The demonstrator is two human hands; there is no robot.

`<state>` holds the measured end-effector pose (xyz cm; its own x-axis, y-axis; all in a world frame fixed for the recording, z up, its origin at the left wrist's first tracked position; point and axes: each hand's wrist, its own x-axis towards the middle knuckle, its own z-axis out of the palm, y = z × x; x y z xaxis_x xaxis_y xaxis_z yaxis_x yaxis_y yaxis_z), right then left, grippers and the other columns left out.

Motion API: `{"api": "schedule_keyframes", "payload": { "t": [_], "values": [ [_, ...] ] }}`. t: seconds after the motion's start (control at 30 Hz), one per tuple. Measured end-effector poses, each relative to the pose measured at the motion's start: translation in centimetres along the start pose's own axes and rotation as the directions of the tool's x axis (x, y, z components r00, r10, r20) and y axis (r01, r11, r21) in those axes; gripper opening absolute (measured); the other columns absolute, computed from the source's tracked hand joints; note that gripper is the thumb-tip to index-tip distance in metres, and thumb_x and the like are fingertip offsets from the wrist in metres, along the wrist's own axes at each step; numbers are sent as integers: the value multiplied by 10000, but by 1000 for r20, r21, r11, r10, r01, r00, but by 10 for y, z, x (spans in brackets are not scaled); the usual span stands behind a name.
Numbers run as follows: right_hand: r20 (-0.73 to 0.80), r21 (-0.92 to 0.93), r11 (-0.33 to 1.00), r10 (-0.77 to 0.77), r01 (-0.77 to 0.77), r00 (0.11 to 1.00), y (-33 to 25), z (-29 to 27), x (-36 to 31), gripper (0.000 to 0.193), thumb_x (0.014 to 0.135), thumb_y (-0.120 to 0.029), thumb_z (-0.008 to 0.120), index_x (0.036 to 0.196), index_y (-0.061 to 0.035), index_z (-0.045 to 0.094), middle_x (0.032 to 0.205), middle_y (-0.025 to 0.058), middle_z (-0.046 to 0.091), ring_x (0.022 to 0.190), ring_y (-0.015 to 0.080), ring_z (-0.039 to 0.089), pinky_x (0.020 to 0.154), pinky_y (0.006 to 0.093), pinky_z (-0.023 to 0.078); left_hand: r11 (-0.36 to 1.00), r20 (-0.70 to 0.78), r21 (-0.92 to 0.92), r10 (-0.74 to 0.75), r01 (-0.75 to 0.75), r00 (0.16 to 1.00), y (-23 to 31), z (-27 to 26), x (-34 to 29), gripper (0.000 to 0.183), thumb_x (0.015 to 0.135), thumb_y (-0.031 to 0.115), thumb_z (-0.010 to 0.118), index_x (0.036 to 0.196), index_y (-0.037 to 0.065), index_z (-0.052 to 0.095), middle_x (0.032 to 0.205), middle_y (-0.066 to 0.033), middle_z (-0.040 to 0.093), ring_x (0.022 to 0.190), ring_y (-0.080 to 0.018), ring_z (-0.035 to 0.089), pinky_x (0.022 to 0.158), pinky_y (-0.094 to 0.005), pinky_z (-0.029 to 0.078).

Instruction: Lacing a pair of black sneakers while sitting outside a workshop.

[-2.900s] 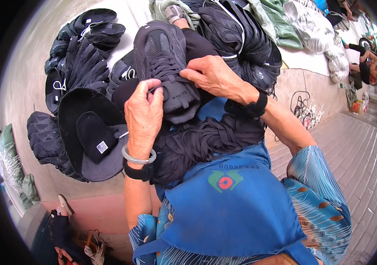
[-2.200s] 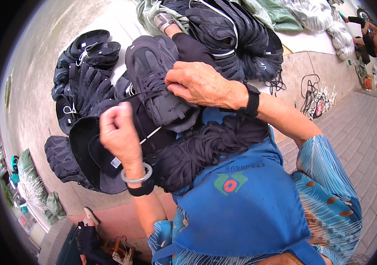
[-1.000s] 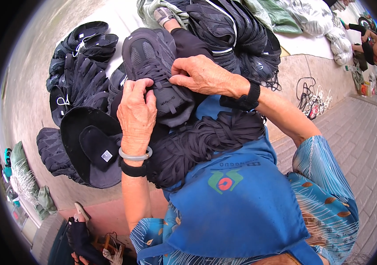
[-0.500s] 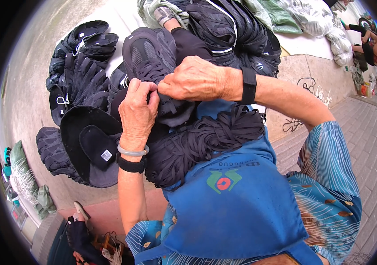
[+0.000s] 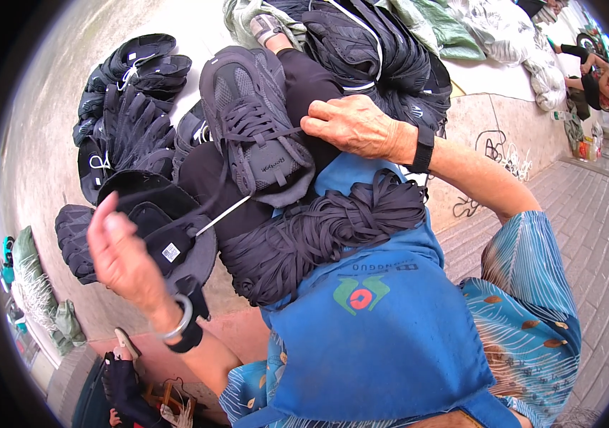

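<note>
Left grip [image 5: 120,253] swung off shoe [image 5: 267,155] (blurred, can't tell hold) | right grip [image 5: 356,127] pinches lace [image 5: 284,133]

From my distant seat I take this for a makeshift shoe workshop on bare grey concrete ground [image 5: 472,121] beside rectangular grey paving [image 5: 575,239], given the black mesh shoe upper [image 5: 254,128] on the lap, cord-tied bundles of black uppers [image 5: 344,46], a thick skein of flat black laces [image 5: 326,232] and a green woven sack [image 5: 454,39].
</note>
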<state>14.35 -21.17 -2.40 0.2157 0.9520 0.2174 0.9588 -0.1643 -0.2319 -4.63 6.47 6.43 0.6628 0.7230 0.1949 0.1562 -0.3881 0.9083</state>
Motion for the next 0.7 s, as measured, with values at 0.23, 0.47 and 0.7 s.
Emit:
{"api": "schedule_keyframes", "payload": {
  "t": [0.23,0.47,0.7],
  "values": [
    [-28,-2,997,74,-74,997,-4,1,-8,181,774,-98,585,932,-78,500,811,69,458,686,216,590,557,336,470,996,-484,-10,71,-86,872,4,-142,5,304,912,58,496,1207,8,549,730,12,505,475,8,292,399,-147,216],
    [-94,-53,925,369,-375,925,3,-11,-13,96,786,-87,579,858,-69,519,830,91,487,737,263,609,595,353,505,1000,-416,-24,-5,-5,910,-9,-133,-8,300,966,109,454,1225,-34,503,870,-56,578,451,-13,294,389,-162,250],
    [-5,337,717,650,-611,760,12,2,-25,161,858,-155,502,916,-42,601,734,171,647,669,319,654,635,396,519,997,-266,-79,-33,13,963,12,-107,-11,309,990,129,419,1237,-45,485,963,-75,596,449,-21,314,418,-171,282]
  ]
}}
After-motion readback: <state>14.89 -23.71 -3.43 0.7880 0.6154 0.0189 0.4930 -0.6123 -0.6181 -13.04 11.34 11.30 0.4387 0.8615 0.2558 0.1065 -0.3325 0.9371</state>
